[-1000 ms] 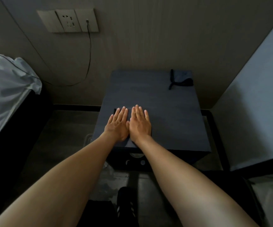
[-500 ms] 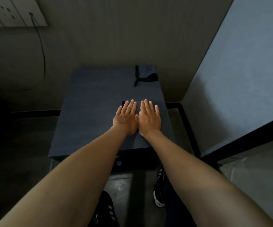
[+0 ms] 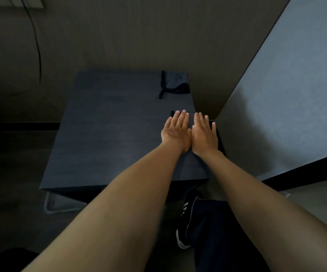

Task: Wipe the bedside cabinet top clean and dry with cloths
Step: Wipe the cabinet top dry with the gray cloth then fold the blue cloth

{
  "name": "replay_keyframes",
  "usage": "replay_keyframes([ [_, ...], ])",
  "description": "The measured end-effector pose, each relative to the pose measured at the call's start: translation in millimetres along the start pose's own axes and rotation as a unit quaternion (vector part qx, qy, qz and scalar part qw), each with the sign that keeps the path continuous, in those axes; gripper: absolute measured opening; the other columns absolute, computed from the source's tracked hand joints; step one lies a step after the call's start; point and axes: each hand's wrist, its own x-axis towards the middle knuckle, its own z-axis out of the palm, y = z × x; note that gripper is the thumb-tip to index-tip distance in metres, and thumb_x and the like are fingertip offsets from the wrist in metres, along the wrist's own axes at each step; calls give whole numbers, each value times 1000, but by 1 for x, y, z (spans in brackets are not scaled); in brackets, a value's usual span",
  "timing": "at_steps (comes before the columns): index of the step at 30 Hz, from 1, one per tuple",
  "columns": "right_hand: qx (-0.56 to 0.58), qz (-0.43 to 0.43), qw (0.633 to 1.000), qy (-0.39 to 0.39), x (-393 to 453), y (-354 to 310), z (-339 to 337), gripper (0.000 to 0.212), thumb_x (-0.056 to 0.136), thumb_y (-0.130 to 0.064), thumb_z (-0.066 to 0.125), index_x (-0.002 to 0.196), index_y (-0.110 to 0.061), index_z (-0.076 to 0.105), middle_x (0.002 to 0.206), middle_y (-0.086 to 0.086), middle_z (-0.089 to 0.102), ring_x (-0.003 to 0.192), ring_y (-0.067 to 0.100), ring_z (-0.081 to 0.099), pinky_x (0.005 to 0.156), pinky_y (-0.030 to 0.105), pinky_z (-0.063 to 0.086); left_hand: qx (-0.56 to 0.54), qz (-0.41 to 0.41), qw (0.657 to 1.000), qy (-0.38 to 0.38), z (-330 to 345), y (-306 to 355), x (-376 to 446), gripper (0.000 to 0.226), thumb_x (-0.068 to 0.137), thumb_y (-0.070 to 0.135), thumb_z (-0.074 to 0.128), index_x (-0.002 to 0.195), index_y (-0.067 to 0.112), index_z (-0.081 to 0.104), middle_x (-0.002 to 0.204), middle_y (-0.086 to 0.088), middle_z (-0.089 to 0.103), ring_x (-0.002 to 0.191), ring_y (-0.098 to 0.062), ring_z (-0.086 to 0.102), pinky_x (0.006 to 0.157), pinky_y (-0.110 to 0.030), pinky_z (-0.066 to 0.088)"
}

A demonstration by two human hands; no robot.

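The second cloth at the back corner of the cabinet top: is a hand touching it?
No. The second cloth lies alone at the far right corner, while the left hand and right hand press flat nearer the front.

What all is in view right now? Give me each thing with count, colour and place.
Bedside cabinet: 1, dark grey, centre, against the back wall.
Cloth under the hands: 1, dark, right side of the cabinet top; mostly hidden.
Spare cloth: 1, grey with dark edging, crumpled at the back right corner of the top.
Cable: 1, black, hanging down the wall at upper left.
Side panel: 1, pale blue-grey, right of the cabinet.
Shoe: 1, black with white trim, on the floor below the cabinet front.
Left hand: flat, fingers straight, pressing the cloth.
Right hand: flat beside the left, at the cabinet's right edge.
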Motion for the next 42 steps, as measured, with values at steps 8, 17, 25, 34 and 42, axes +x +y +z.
replay_keyframes([
  [8,-40,2,999,-1,28,-22,-3,59,106,-28,27,157,-6,7,166,11,6,153,25,1,123,47,4,14,19,1000,18,-11,-27,23,58,105,36,10,155,15,-12,163,1,-18,149,-16,-17,122,-38,-6],
  [17,-45,-48,998,6,38,-115,12,64,105,-36,27,158,-7,6,166,9,3,153,22,-2,123,46,-3,4,-25,999,40,-20,-122,3,58,105,37,9,156,17,-8,164,5,-14,150,-13,-13,122,-37,-5],
  [25,-25,-103,994,-17,30,-205,28,62,105,-37,22,158,-10,2,167,6,-3,153,20,-7,122,44,-9,-15,-87,995,56,-21,-207,-37,57,105,37,10,156,18,-7,164,6,-13,150,-12,-12,123,-38,-3],
  [34,-22,-166,986,-12,21,-293,49,59,106,-33,19,158,-11,4,167,4,-2,153,19,-7,121,44,-9,-41,-154,985,66,-21,-284,-82,57,105,33,13,157,18,-5,164,5,-11,150,-13,-12,123,-41,0],
  [42,-9,-185,983,-17,33,-326,55,61,105,-36,24,159,-12,7,167,3,0,153,19,-8,121,45,-11,-64,-172,981,69,-27,-318,-82,57,106,33,16,157,17,-4,164,3,-10,151,-16,-10,122,-40,1],
])
